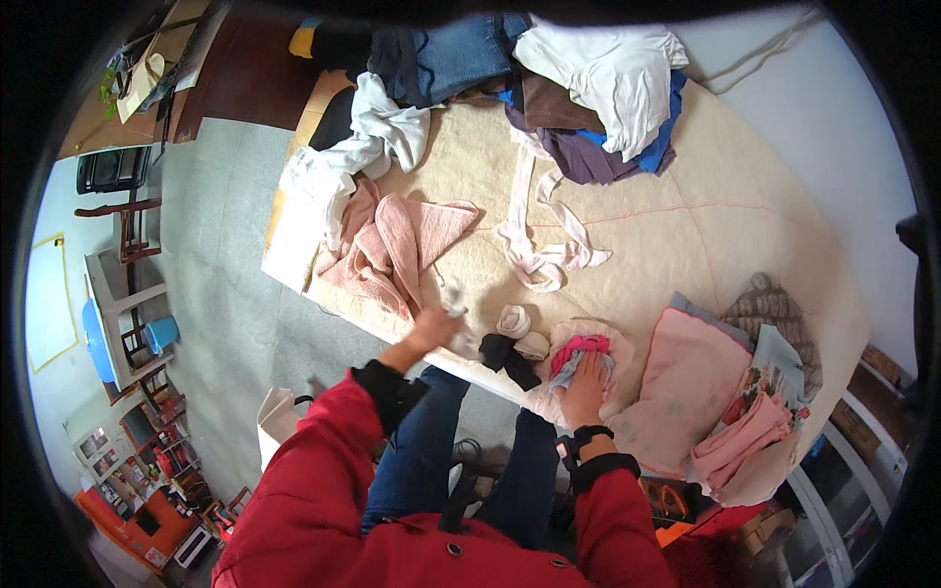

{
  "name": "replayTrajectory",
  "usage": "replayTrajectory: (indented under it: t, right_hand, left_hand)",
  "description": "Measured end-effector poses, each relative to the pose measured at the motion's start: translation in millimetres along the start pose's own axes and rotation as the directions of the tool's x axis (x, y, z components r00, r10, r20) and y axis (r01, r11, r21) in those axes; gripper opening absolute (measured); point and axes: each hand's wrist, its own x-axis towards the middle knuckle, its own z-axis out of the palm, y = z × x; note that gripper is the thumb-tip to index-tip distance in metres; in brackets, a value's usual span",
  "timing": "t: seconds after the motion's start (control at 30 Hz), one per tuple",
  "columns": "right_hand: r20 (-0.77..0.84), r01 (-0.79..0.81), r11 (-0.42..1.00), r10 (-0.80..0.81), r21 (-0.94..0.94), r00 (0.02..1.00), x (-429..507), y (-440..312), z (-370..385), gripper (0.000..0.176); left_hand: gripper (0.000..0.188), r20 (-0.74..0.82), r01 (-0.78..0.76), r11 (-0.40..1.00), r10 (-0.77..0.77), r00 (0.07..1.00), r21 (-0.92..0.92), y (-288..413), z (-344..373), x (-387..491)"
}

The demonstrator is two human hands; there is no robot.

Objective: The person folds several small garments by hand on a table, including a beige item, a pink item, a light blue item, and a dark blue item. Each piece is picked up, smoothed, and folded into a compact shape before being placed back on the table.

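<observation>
My left hand (435,328) is closed around a small whitish cloth (459,339), blurred, above the near edge of the bed-like surface. My right hand (586,388) lies with fingers extended on a light grey cloth (572,372). Bright pink fabric (577,351) is bunched beside that cloth. Both sit on a pale, gathered piece of fabric (621,349), round in outline. Between my hands are a white rolled bundle (513,320), a cream rolled bundle (532,346) and a black cloth piece (509,360), perhaps socks.
A pink towel (397,242) and white garments (386,128) lie to the left. Long pale strips (544,257) stretch across the cream padded cover (632,250). Piled clothes (603,88) are at the back. Folded pink fabrics (684,389) lie right, near a wall (831,132).
</observation>
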Motion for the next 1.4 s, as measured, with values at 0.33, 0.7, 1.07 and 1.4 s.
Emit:
replayTrajectory:
  t: [0.33, 0.7, 1.07, 1.4]
  right_hand:
    - [0.014, 0.001, 0.999, -0.001, 0.05, 1.0, 1.8, 0.8, -4.8, 0.105]
    - [0.119, -0.024, 0.996, 0.013, 0.088, 0.993, 2.8, 1.9, -10.0, 0.104]
    - [0.198, 0.196, 0.977, -0.208, 0.078, 0.958, 6.6, 7.5, -93.7, 0.036]
    - [-0.485, 0.495, 0.129, -0.101, 0.859, 0.869, 6.7, -137.6, -352.5, 0.016]
  left_hand:
    - [0.025, -0.391, -0.217, 0.865, 0.411, 0.824, 0.452, 124.4, -92.2, 108.4]
    - [0.098, -0.436, 0.109, 0.491, 0.623, 0.65, 0.864, 238.0, -191.9, 247.6]
    - [0.095, -0.097, -0.507, 0.407, 0.842, 0.53, 0.76, 288.5, -56.8, 23.1]
    - [0.073, -0.033, -0.526, 0.363, 0.844, 0.535, 0.769, 288.3, -40.2, -75.6]
